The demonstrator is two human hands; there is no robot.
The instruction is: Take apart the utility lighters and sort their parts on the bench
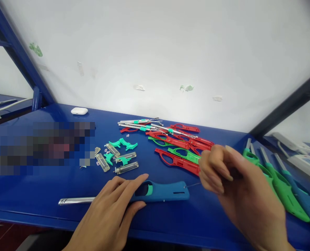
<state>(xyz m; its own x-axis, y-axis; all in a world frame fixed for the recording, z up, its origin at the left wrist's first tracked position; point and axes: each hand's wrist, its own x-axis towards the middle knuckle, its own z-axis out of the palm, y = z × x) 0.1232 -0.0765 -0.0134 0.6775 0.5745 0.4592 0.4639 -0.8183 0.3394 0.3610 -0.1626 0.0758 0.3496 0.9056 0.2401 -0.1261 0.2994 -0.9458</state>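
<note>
A blue long-necked lighter (168,192) lies flat near the front edge of the table, its metal tube (76,200) pointing left. My left hand (110,205) is closed over its middle, thumb and index finger on either side of the opening with the turquoise trigger (150,190). My right hand (238,188) is raised to the right of the lighter, with its fingers curled in. A thin wire (194,184) runs from the hole at the handle's end to these fingers; its far end is hidden behind them.
Clear fuel tanks (127,167) and turquoise triggers (129,143) lie behind my left hand. Metal tubes with wires (136,126) and red and green shell halves (179,162) are piled further back. Several lighters (283,181) lie at right. A white case (79,111) sits at back left.
</note>
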